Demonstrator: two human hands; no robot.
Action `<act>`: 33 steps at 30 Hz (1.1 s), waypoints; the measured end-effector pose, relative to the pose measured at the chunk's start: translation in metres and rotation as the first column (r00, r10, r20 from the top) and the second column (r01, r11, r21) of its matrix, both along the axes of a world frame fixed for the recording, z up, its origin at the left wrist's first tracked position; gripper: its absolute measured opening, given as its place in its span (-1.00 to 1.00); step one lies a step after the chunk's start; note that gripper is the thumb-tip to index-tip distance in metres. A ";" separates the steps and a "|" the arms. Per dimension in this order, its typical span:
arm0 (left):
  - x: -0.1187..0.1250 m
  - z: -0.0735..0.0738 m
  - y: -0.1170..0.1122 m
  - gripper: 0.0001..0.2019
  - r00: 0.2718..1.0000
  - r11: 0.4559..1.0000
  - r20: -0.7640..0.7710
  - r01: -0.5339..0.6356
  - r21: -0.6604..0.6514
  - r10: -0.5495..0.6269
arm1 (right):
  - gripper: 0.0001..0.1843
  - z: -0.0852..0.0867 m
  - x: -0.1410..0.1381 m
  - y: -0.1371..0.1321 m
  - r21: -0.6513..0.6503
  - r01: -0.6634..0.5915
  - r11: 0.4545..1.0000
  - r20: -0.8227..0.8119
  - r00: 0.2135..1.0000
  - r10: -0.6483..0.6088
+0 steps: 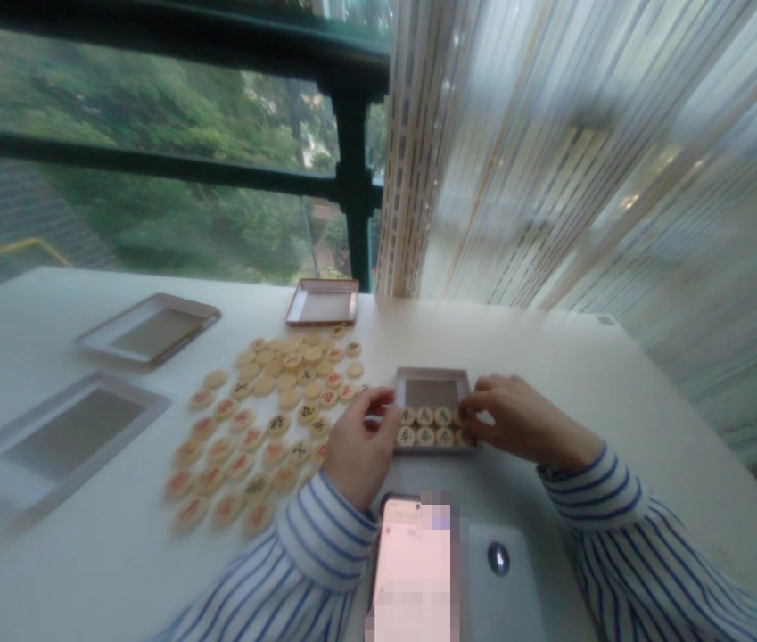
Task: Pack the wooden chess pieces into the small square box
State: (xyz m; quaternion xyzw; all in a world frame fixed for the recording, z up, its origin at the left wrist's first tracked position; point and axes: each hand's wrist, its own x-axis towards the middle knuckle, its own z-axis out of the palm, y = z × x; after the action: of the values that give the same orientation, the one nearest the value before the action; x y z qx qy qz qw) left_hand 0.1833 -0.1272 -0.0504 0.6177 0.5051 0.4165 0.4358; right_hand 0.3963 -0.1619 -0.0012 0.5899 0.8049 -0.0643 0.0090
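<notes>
A small grey box [432, 389] lies open on the white table [552, 357], with two rows of round wooden game pieces [425, 426] set in its near half. My left hand [357, 441] curls at the box's left edge, fingers pinched together near a piece. My right hand [518, 419] rests on the box's right edge, fingertips bent onto the pieces there. What either hand grips is too small to make out. Both wrists wear blue-striped sleeves.
Several loose round pieces [264, 428] with red or black marks lie scattered left of the box. Empty trays lie at the far left [151, 332], near left [57, 441] and by the window [323, 302]. A phone [411, 571] lies close in front, a curtain hangs right.
</notes>
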 end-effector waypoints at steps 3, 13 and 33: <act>0.000 0.000 0.000 -0.71 1.000 1.000 0.006 0.001 -0.004 -0.001 | -0.77 0.001 -0.001 0.000 -0.004 -0.001 1.000 0.001 1.000 0.001; -0.001 -0.002 0.000 -0.71 1.000 1.000 -0.003 -0.010 0.015 0.010 | -0.71 0.003 0.000 0.000 0.007 0.040 0.999 0.020 0.999 -0.040; 0.000 -0.008 0.000 -0.73 0.998 0.998 0.037 0.056 0.002 -0.056 | -0.78 -0.002 -0.001 0.001 0.022 0.117 0.993 0.032 0.993 -0.118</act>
State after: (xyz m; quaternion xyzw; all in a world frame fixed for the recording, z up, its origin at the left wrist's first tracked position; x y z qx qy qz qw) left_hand 0.1834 -0.1269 -0.0580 0.6238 0.4792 0.4160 0.4562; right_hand 0.3949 -0.1609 -0.0029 0.6372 0.7692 -0.0468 0.0124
